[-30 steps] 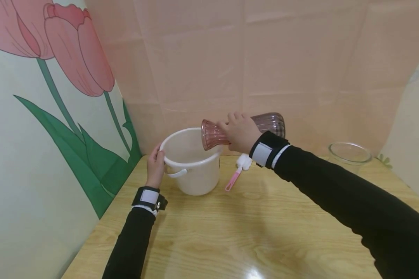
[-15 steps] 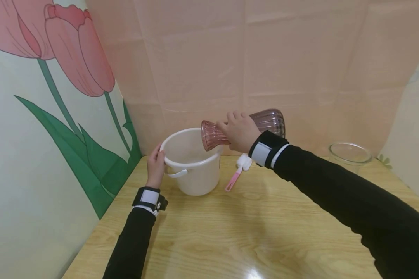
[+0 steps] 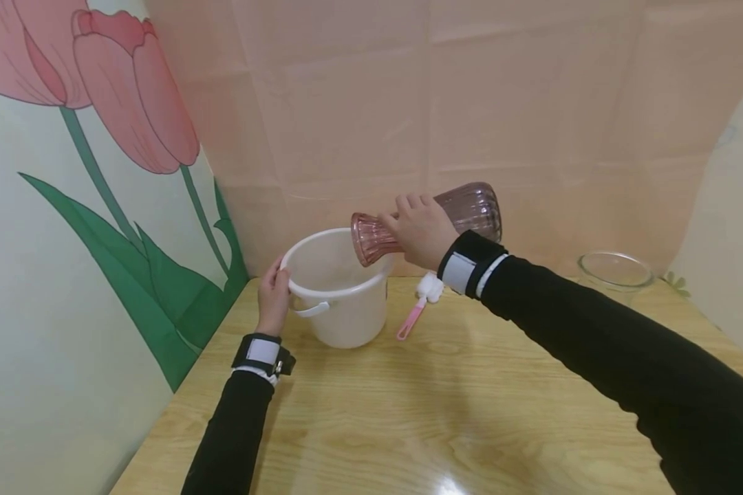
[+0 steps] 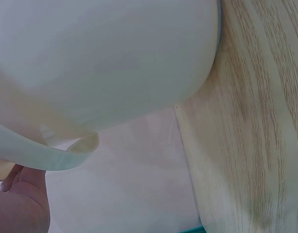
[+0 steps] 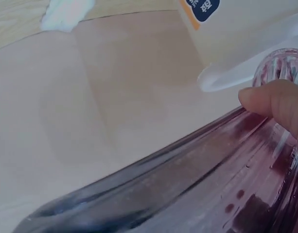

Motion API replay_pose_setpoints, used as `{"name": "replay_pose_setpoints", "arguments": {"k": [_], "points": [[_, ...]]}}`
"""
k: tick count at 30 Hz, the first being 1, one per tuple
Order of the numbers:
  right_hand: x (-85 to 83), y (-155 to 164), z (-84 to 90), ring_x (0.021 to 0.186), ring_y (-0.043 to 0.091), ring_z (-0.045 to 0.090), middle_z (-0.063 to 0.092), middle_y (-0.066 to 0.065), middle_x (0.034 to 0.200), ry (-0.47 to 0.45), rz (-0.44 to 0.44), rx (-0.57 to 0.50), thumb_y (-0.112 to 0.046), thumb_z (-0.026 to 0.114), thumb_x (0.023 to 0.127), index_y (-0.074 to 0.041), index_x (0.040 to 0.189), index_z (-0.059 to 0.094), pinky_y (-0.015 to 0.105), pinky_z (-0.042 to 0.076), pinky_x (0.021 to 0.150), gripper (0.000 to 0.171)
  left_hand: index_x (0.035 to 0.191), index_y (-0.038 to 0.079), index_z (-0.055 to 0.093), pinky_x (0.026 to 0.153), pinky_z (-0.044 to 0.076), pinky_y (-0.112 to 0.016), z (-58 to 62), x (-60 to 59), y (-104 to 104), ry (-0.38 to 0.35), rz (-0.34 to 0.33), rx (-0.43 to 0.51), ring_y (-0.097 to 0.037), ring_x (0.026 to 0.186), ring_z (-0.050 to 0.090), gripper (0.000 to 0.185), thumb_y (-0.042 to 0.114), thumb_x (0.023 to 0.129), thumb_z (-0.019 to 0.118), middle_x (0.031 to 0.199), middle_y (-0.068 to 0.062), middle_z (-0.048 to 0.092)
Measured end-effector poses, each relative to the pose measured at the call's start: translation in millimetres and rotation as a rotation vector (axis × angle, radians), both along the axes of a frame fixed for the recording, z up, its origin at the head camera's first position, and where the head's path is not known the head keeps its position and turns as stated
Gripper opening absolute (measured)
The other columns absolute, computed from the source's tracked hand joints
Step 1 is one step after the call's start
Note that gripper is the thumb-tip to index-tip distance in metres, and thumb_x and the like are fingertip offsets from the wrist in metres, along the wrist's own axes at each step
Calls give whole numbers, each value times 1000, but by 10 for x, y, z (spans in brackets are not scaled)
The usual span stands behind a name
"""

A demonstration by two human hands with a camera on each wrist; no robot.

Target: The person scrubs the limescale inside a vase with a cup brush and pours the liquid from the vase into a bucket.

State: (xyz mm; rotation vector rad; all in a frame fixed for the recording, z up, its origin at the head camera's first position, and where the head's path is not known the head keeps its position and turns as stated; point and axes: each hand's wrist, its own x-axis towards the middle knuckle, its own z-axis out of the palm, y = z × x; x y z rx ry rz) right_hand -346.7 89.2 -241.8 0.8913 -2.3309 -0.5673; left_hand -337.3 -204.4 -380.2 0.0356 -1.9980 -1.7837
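Note:
A ribbed glass vase, pink at the mouth and purplish toward the base, is held tilted in the air. My right hand grips it round the neck. Its mouth points left and down, over the cream plastic bucket standing upright on the table. In the right wrist view, the thumb lies across the neck of the vase, and drops cling to the glass. My left hand holds the bucket's rim at its left side. The bucket's handle hangs down in the left wrist view. The bucket's bottom is hidden.
Right of the bucket, a brush with a pink handle and a white head lies on the wooden table. A clear glass bowl stands at the back right. Walls border the table at the back and left.
The vase's base has risen in my right hand, so the vase tilts more steeply mouth-down. My left hand and the bucket stay as they were.

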Motion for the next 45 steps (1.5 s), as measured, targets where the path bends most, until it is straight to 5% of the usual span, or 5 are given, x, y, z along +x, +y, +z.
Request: {"name": "replay_pose_setpoints", "arguments": {"k": [14,37,45], "points": [[-12,-58,-3,96,34,52,55,19,104,198,88,57,-22,75,86,-10,123,50,42,46,88,46,146,10,44,101,43,-40,8,24,-32,-5,6,0,-24,125,49,49,28,101,41,144,-9,47],[-6,-77,-31,100,35,53,55,20,108,238,69,113,-25,75,86,-11,123,51,41,46,91,47,144,9,46,101,43,-40,-6,8,-17,-3,24,-3,-24,122,50,48,27,101,41,142,-11,48],[-9,-78,-52,94,34,53,55,20,102,204,94,13,-17,71,87,-10,122,53,41,47,86,40,145,9,45,102,42,-40,-6,2,-27,0,11,-2,-24,124,50,47,27,101,41,143,-9,48]]}}
